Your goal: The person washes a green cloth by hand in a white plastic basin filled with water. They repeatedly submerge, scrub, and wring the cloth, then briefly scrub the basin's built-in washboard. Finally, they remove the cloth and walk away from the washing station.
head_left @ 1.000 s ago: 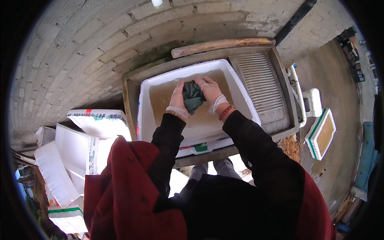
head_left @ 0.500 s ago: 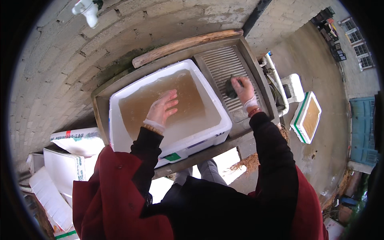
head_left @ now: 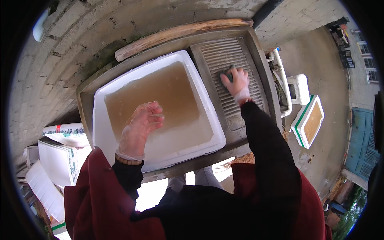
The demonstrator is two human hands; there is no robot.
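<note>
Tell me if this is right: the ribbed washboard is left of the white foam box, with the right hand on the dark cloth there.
Wrong side: the head view shows the ribbed washboard right of the white foam box, with the right hand on the dark cloth there.

Cloth point(head_left: 229, 75) mostly hidden under right grip point(head_left: 237, 80); white fitting point(head_left: 39, 27) cut off.

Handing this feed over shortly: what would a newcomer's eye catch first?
The big white foam box of brown water stands out, left of centre in the concrete sink. Right of it, the gloved right hand holds a dark cloth against the ribbed washboard, while the gloved left hand hovers empty over the box.
</note>
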